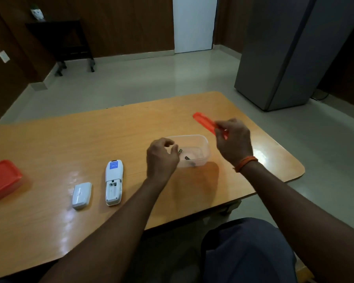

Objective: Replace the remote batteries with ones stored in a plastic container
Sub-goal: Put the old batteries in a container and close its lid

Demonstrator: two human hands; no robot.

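The white remote (pixel 113 182) lies face down on the wooden table (pixel 49 144), its battery bay open and bare, with the detached battery cover (pixel 81 195) just beside it to the left. To the right stands the clear plastic container (pixel 200 149), lid off, with small batteries (pixel 187 158) lying on its floor (how many I cannot tell). The left hand (pixel 161 158) hovers at the container's near-left rim, fingers curled and loosely spread, pinching nothing. The right hand (pixel 233 139) is raised beyond the container, thumb and fingers pressed on the edge of the orange lid (pixel 203 120), held tilted above the table. A second, closed orange-lidded container (pixel 2 178) sits at the far left.
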